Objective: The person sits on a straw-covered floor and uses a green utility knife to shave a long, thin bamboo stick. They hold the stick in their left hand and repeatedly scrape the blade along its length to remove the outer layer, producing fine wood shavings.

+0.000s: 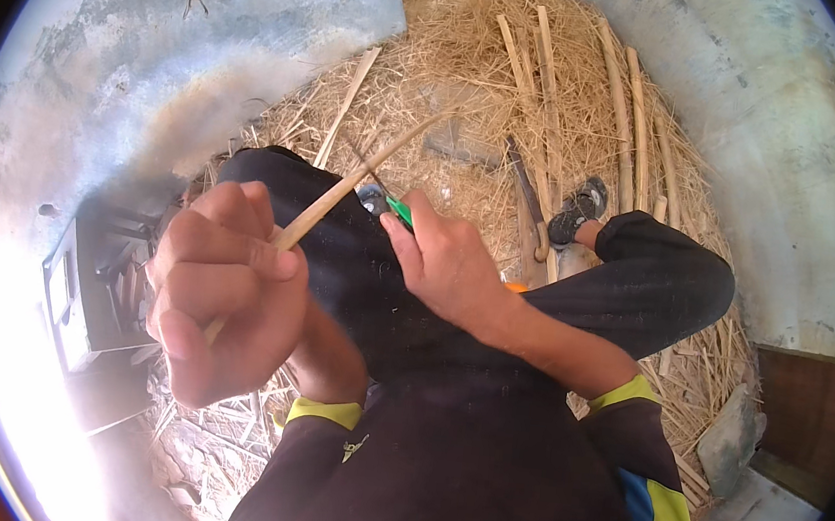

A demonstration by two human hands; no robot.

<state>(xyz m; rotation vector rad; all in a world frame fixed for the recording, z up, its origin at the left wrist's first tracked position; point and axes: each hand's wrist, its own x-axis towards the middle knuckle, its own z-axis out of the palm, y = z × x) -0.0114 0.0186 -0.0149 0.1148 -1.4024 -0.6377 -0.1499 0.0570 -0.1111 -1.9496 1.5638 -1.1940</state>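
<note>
My left hand is closed around a pale wooden strip, raised in front of my thigh. The strip slants up and away to the right, narrowing at its far end, and a short bit shows below my fingers. In my right hand is a small knife with a green handle. Its thin dark blade points up to the left and crosses the strip just beyond my left hand. Whether the blade touches the strip, I cannot tell.
Wood shavings cover the floor. Several long wooden strips lie ahead to the right, near a dark long-bladed tool. A grey stone sits at the right. Dark furniture stands at the left, beside a pale wall.
</note>
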